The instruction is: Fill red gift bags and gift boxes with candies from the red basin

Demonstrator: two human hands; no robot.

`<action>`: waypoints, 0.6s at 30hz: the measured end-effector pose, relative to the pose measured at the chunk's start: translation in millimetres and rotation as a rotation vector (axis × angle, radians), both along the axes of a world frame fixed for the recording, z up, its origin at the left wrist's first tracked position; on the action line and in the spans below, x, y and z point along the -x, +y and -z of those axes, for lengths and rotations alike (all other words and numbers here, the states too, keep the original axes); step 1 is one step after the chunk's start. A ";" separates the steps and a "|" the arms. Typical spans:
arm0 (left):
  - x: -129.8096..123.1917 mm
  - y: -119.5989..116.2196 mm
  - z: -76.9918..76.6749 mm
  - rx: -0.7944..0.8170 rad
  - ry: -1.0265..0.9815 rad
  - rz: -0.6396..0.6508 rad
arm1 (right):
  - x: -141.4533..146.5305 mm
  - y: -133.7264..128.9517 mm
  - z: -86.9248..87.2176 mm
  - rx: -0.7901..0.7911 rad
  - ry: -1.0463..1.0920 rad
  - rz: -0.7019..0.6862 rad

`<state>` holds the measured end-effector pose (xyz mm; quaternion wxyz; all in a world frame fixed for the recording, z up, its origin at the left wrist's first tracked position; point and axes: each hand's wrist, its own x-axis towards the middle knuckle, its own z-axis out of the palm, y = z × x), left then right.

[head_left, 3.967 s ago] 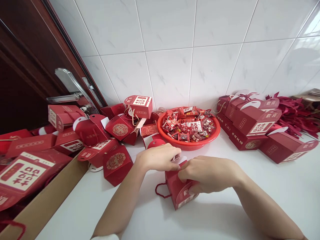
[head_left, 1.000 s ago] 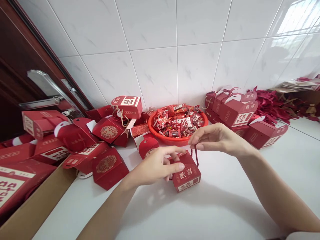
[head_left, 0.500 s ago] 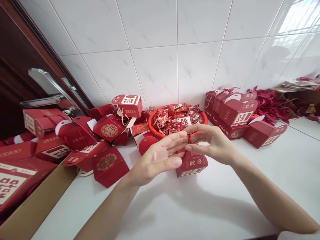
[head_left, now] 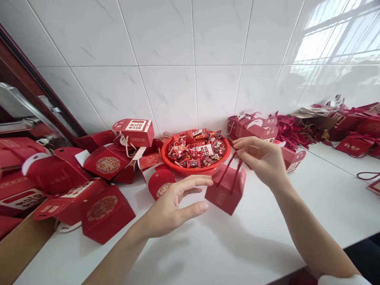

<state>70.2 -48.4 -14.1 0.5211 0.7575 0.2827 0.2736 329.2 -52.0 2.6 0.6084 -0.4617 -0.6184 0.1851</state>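
Observation:
A small red gift box hangs tilted by its dark red cord handle, apparently just off the white table. Pinched fingers of my right hand hold the cord loops above it. My left hand is beside the box on its left, fingers apart and holding nothing. Behind both hands stands a round orange-red basin filled with wrapped candies. An unclosed red box sits between my left hand and the basin.
Red boxes are piled on the left, partly over a cardboard carton. More boxes and dark red ribbons lie at right along the tiled wall. A door handle juts in at far left.
My right hand has lifted the box by its cord, and the box has turned and tilted. My left hand has drawn away from it. The view has shifted to the right.

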 end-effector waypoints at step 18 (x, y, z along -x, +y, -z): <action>1.6 6.7 -1.7 -0.058 0.037 0.043 | -140.3 28.3 61.9 0.114 -0.113 0.572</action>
